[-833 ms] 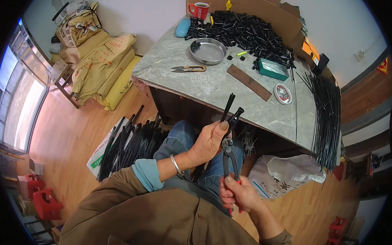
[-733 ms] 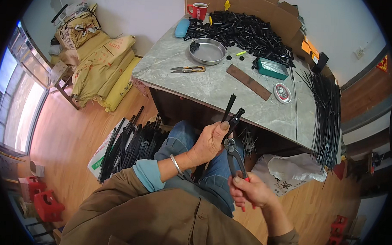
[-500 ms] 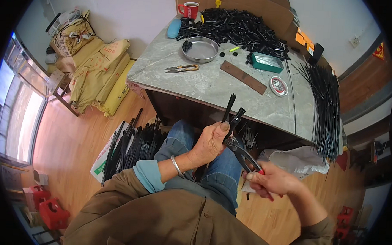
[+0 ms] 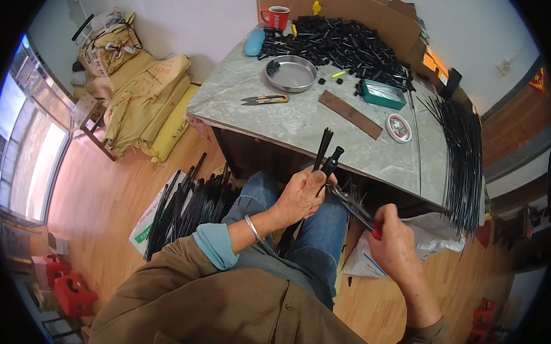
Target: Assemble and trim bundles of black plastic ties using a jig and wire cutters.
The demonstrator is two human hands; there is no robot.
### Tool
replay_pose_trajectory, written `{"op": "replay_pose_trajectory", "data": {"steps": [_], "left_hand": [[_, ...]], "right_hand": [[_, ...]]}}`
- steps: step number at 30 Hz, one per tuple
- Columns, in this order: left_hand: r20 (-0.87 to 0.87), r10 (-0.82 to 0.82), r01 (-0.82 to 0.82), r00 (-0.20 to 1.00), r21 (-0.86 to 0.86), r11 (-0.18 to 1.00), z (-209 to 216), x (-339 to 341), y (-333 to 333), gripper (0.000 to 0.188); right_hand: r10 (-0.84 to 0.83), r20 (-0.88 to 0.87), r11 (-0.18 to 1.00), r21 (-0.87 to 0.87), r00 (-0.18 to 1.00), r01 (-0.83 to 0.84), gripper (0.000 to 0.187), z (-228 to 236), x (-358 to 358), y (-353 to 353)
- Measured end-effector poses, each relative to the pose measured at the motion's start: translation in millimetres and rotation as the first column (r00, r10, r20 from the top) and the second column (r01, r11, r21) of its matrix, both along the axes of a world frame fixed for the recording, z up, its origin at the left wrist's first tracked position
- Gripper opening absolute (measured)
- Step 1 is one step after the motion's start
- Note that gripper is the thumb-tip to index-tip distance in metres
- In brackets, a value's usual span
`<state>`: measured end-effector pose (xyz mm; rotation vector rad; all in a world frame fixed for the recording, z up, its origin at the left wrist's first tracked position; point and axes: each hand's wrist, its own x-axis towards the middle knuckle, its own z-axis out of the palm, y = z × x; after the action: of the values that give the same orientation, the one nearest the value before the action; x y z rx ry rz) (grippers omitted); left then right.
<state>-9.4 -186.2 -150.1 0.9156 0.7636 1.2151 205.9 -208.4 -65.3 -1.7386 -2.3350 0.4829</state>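
Observation:
My left hand (image 4: 302, 194) is closed round several thin black rods (image 4: 324, 144) and a black tubular piece (image 4: 333, 159) with a wider end cap, all pointing up above my lap. My right hand (image 4: 397, 240) grips the red handles of a pair of pincers (image 4: 358, 209). The dark metal head of the pincers is right beside my left fingers, at the lower part of the black piece. Whether the jaws bite on anything is too small to tell.
The grey table (image 4: 277, 120) ahead holds a heap of black parts (image 4: 352, 50), a round metal tray (image 4: 293, 74), thread snips (image 4: 266, 100), a rusty metal bar (image 4: 350, 115), a green box (image 4: 383, 94) and long black rods (image 4: 461, 160). More black rods (image 4: 192, 211) lie on the floor left.
My right hand has moved up and turned, and the pincers' handles have come closer together. My left hand keeps its hold; the rods in it are now more fanned out.

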Motion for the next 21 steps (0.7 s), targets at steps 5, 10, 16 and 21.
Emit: {"op": "replay_pose_trajectory", "data": {"steps": [5,10,16,21], "left_hand": [[-0.008,-0.061,0.06,0.998,-0.096,0.994,-4.1,-5.5,5.7,0.059],[-0.057,-0.009,0.003,0.998,-0.098,0.995,2.2,-0.1,3.2,0.059],[0.119,-0.27,0.283,0.956,-0.107,0.953,8.4,-7.9,-1.2,0.06],[0.081,-0.146,0.152,0.986,-0.079,0.985,-0.9,-6.4,0.7,0.061]], "right_hand": [[0.133,0.006,0.933,0.338,0.991,-0.127,0.039,2.7,7.0,17.4],[0.269,0.064,0.859,0.436,0.961,-0.269,0.04,5.3,2.8,33.2],[0.326,-0.293,0.921,0.315,0.899,-0.231,0.036,-80.3,27.7,36.9],[0.225,-0.33,0.942,0.313,0.917,-0.119,0.037,-87.1,14.0,20.0]]}}
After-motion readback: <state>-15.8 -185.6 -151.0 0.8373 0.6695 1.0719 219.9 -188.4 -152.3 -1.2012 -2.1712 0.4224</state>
